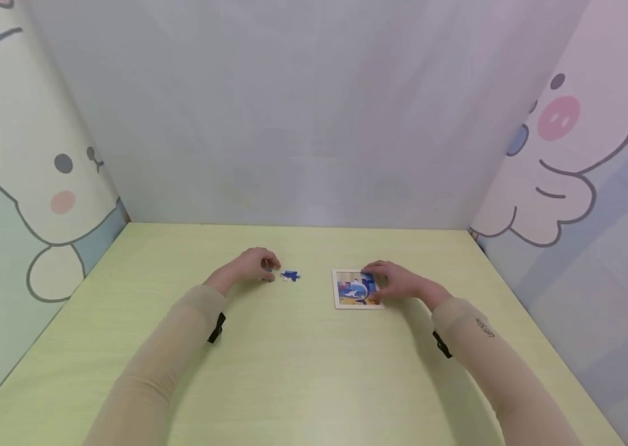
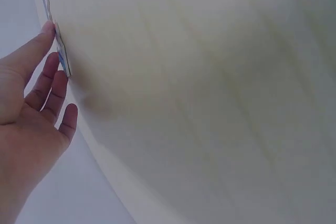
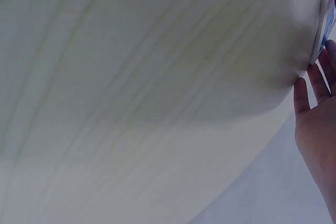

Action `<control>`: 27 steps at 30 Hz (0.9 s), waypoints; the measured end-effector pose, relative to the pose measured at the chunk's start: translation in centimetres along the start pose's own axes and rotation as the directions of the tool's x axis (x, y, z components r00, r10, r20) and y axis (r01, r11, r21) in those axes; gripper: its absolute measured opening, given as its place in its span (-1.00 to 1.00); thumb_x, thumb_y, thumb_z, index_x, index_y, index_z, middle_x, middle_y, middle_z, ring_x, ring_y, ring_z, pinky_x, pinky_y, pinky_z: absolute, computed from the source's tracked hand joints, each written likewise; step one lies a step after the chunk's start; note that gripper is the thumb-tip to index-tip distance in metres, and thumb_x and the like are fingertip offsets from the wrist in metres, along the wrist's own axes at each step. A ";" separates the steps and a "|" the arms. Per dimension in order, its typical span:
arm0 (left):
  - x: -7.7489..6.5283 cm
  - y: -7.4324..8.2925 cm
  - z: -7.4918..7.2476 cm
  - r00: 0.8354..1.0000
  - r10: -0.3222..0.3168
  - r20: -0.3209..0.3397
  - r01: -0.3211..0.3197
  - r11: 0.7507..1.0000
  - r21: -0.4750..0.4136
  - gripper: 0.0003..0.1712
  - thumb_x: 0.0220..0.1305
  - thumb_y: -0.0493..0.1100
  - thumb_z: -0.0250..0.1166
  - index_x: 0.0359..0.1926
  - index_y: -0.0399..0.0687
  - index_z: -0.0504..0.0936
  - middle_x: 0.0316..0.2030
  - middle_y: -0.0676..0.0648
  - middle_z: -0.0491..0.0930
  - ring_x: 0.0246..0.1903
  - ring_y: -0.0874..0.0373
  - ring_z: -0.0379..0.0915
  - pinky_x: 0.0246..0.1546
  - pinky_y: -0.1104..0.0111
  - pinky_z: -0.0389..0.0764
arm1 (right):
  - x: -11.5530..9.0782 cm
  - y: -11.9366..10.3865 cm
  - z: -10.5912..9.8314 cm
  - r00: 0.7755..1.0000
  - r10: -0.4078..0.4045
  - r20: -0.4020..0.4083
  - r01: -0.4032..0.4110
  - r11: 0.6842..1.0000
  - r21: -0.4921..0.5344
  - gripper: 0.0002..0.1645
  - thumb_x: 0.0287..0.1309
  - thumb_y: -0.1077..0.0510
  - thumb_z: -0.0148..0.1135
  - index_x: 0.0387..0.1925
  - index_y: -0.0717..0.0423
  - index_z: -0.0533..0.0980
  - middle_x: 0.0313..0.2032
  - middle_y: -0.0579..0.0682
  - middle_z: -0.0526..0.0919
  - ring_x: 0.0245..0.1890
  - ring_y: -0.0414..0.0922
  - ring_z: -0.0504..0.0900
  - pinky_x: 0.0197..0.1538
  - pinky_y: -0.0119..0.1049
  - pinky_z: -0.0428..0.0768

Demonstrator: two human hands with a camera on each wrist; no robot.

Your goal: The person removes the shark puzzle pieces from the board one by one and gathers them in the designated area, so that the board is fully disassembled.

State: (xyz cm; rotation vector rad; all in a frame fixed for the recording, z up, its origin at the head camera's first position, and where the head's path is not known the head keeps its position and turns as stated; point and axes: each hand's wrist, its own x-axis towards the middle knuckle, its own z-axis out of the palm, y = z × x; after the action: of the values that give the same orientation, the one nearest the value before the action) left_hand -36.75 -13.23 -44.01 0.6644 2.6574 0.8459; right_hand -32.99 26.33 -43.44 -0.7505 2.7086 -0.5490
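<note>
In the head view my left hand (image 1: 248, 263) is at left of centre, with thumb and fingertips pinching a small puzzle piece (image 2: 63, 56), mostly hidden by the fingers from above. Just right of it, a blue and white puzzle piece (image 1: 290, 275) lies on the table. A square puzzle board (image 1: 336, 291) with a white border and a blue dolphin-like picture lies right of centre. My right hand (image 1: 399, 280) rests on its right side, fingers at the top edge and thumb low on the picture. The right wrist view shows fingertips (image 3: 313, 69) at the board's edge.
The pale yellow-green table (image 1: 292, 371) ends at a grey-white back wall (image 1: 303, 124). Side walls with cartoon animals, a white one (image 1: 24, 136) at left and a pink-nosed one (image 1: 587, 124) at right, flank it.
</note>
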 end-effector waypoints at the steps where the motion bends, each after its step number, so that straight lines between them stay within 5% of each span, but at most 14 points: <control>1: -0.1 0.0 -0.1 1.000 0.007 0.005 -0.007 1.000 -0.001 -0.71 0.09 -0.21 0.41 -0.12 -0.04 0.63 -0.17 -0.04 0.56 -0.17 0.08 0.41 -0.08 0.24 0.45 | 0.0 0.1 0.0 1.000 -0.002 -0.002 0.002 1.000 -0.003 -0.13 -0.03 -0.17 0.39 0.30 0.02 0.33 0.32 0.14 0.27 0.33 0.18 0.19 0.31 0.17 0.13; 10: 0.1 1.1 -0.4 0.999 0.032 0.024 -0.032 0.999 -0.019 -0.71 0.14 -0.23 0.36 -0.07 -0.05 0.62 -0.13 -0.01 0.57 -0.11 0.06 0.38 -0.08 0.25 0.45 | -0.2 1.0 0.4 0.999 0.004 -0.053 -0.004 1.000 0.002 0.01 -0.08 -0.27 0.38 0.34 0.08 0.26 0.36 0.14 0.22 0.38 0.17 0.12 0.35 0.12 0.07; 19: 2.0 4.7 0.3 0.991 0.133 -0.026 -0.132 0.990 0.051 -0.65 0.16 -0.14 0.36 -0.02 -0.11 0.61 -0.05 -0.09 0.59 -0.01 -0.02 0.39 0.10 0.06 0.29 | -0.6 1.5 0.2 0.999 0.010 -0.052 -0.008 0.999 0.036 -0.03 -0.02 -0.24 0.34 0.33 0.12 0.26 0.37 0.17 0.20 0.38 0.20 0.08 0.35 0.16 0.01; 27: 3.8 8.5 1.9 0.982 0.168 -0.085 -0.161 0.983 0.088 -0.61 0.13 -0.08 0.38 -0.01 -0.06 0.62 -0.03 -0.09 0.58 0.08 -0.07 0.34 0.15 -0.13 0.09 | -0.2 2.1 0.5 0.997 0.007 -0.081 -0.002 0.999 0.054 -0.19 0.07 -0.14 0.32 0.30 0.09 0.32 0.35 0.15 0.25 0.38 0.20 0.10 0.35 0.16 0.03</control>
State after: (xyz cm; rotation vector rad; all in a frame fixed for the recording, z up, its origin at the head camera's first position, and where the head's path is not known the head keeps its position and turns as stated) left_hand -36.38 -4.31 -40.87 0.8966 2.7609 0.8338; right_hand -33.55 28.01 -44.75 -0.7230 2.7569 -0.6621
